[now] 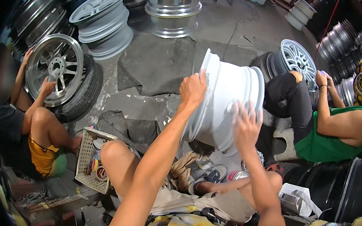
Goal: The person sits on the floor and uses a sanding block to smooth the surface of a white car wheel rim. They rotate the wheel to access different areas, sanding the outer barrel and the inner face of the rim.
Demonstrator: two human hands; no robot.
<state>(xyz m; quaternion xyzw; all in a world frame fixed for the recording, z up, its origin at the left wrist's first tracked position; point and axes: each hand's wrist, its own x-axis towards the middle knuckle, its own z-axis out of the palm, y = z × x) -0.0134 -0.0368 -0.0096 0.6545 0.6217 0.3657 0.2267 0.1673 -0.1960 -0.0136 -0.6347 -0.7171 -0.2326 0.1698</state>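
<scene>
A pale grey, primer-coloured wheel rim (231,98) stands on its side in front of me, tilted, with its barrel facing up. My left hand (194,87) is closed over the rim's left edge, fingers curled onto the lip. Over the right part of the barrel lies my right hand (247,122), its fingers stretched out and apart, smeared by motion. Whether anything thin is under those fingers, I cannot tell. Below the rim, between my legs, lie a crumpled brown cloth (183,171) and a red-and-white can (237,176).
At left a person holds a shiny spoked wheel (56,70) beside a tyre (85,88). Another person in green (339,131) sits close at right. A plastic basket (92,183) stands by my left knee. Stacked rims (172,9) line the back; dark mats (155,65) cover the floor.
</scene>
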